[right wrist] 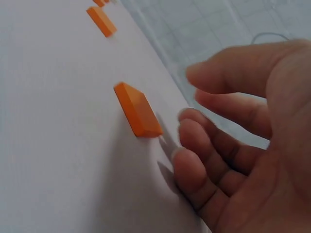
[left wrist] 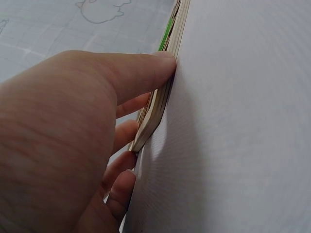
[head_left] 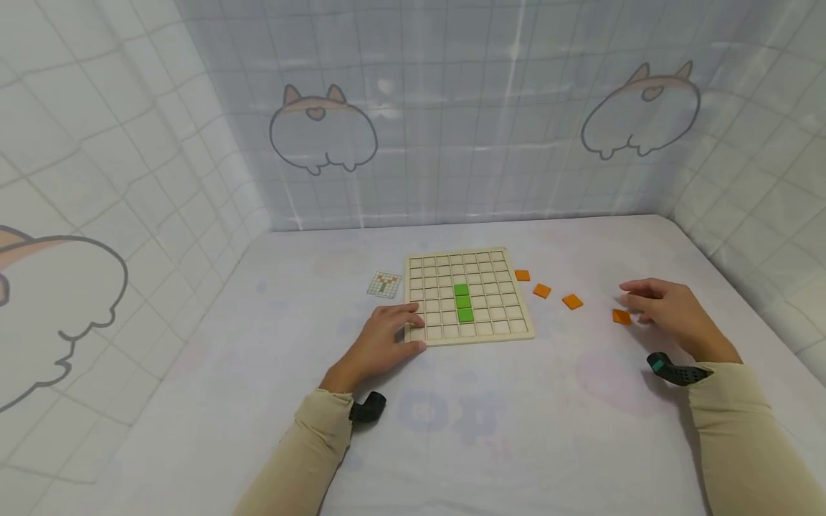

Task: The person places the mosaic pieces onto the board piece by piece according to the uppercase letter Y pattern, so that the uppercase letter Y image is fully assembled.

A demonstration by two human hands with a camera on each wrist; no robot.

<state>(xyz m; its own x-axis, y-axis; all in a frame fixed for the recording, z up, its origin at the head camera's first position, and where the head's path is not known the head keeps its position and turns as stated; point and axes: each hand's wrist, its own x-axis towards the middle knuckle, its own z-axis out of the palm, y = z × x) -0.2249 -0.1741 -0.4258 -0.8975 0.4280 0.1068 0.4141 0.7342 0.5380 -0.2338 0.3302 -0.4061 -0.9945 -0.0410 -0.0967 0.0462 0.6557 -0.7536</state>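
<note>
My left hand (head_left: 385, 338) rests at the near left corner of a pale wooden grid board (head_left: 497, 326). In the left wrist view its thumb (left wrist: 141, 70) touches the board's near edge, with relaxed fingers around the corner. A column of three green square tiles (head_left: 463, 302) sits in the middle of the grid. On the right, my right hand (head_left: 671, 315) hovers low by the nearest orange square tile (head_left: 622, 317). The right wrist view shows that tile (right wrist: 137, 110) lying apart from the fingertips, and nothing in the hand.
More orange tiles (head_left: 572, 302) lie in a slanting row between the board and my right hand. A small printed pattern card (head_left: 384, 284) is left of the board. A white cloth covers the table (head_left: 452, 444), with sheet walls (head_left: 464, 143) behind and at both sides.
</note>
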